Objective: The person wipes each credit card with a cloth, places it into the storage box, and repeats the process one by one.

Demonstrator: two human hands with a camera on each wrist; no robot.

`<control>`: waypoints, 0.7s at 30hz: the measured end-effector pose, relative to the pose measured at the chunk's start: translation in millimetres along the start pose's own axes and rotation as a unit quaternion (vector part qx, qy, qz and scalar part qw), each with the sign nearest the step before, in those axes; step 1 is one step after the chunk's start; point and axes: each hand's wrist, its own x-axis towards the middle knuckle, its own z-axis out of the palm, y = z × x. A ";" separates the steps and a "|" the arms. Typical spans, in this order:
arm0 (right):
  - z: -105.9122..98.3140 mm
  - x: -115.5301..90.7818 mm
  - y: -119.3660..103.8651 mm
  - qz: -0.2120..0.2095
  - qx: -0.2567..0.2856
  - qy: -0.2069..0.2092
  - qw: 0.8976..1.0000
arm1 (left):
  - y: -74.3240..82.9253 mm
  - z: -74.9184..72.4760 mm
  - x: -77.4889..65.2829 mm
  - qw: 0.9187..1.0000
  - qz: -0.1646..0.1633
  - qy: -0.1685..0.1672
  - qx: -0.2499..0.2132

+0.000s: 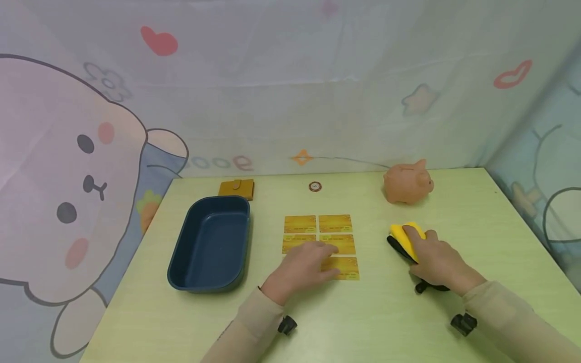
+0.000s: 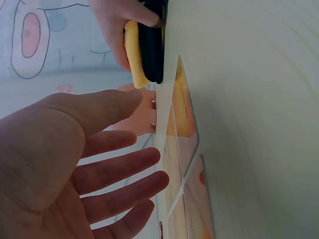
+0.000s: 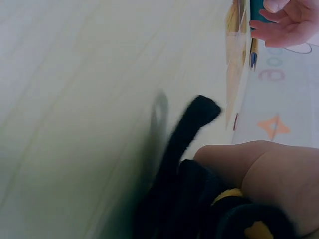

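Note:
Several gold cards [image 1: 335,223] lie in two columns on the pale table. My left hand [image 1: 304,267] hovers over the nearer cards, its fingers loosely extended and holding nothing. In the left wrist view its palm [image 2: 42,164] and spread fingers show beside the cards [image 2: 183,114]. To the right of the cards, my right hand [image 1: 438,259] grips a yellow and black cloth item [image 1: 403,239]. A dark strap [image 3: 182,132] sticks out from this item in the right wrist view. Most of the item is hidden under the hand.
A dark blue tray [image 1: 211,247] stands left of the cards, with a tan wallet [image 1: 237,188] behind it. At the back lies a small round chip [image 1: 315,186]. A pink piggy bank [image 1: 406,182] stands at the back right, before a printed curtain [image 1: 272,101].

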 end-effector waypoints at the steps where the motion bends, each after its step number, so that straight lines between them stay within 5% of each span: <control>1: 0.3 0.5 1.2 0.000 0.002 0.002 1.000 | -0.1 1.0 0.6 1.000 -0.001 -0.001 0.004; 21: -21.1 6.7 19.1 -0.053 0.104 0.056 0.992 | -1.2 15.9 8.7 0.999 -0.014 -0.023 0.019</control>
